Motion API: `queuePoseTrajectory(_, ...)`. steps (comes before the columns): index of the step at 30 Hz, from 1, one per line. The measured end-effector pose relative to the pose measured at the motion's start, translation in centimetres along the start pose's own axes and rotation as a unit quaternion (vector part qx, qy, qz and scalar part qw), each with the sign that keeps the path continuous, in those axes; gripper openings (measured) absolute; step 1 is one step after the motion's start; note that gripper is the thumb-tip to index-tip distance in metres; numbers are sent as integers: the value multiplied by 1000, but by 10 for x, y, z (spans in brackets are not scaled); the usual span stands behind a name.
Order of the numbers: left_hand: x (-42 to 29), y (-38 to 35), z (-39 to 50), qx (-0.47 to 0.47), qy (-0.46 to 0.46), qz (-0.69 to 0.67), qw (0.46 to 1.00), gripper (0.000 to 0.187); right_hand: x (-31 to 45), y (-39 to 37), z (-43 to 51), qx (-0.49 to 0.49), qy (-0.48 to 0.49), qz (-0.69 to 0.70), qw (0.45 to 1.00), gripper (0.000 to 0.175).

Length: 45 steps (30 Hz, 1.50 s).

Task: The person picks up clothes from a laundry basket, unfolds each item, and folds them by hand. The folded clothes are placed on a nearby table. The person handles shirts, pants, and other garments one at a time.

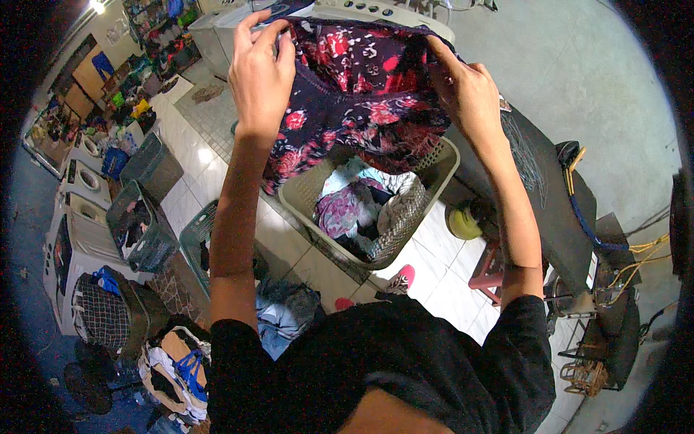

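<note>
A dark garment with a red and pink floral print (374,111) hangs stretched between my two raised hands. My left hand (263,81) pinches its upper left edge between thumb and fingers. At the upper right edge, my right hand (469,89) grips the cloth, its fingertips partly hidden by the fabric. Below the garment stands a grey-green plastic laundry basket (451,176), its far rim covered by the hanging cloth. Inside lie crumpled clothes, among them a purple-patterned piece (347,209) and a grey patterned one (404,198).
More baskets (143,247) with laundry stand at left, near several washing machines (89,179). Denim clothes (284,314) lie by my left side. A black table (547,211) holding wire hangers (523,146) runs along the right, with a red stool (485,276) beneath its edge.
</note>
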State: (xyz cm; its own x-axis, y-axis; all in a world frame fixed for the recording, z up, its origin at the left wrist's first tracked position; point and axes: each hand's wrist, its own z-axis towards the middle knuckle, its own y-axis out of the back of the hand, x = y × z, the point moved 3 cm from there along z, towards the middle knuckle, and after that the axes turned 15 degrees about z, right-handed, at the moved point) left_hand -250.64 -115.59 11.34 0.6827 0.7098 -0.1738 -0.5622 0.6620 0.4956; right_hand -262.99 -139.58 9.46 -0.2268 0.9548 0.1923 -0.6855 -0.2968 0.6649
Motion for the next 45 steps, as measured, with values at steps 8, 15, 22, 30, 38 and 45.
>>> queuePoseTrajectory(8,-11,-37,35,-38,-91,99,990,34,-55,-3,22,44,9,-129,991,40)
queuePoseTrajectory(15,-7,-85,17,295,-149,68,941,77,-86,-9,23,-19,-11,-113,993,68)
queuePoseTrajectory(22,-23,-66,21,413,-254,-43,873,57,-101,-6,30,-14,-32,2,999,75)
queuePoseTrajectory(30,-116,-108,23,184,-132,-240,944,65,-59,-6,30,63,192,59,978,69)
queuePoseTrajectory(38,-105,-125,78,132,55,-297,944,21,-102,-10,7,103,245,-120,957,35)
queuePoseTrajectory(45,-55,-118,109,-46,-76,83,993,21,-144,-4,-32,261,111,86,955,32)
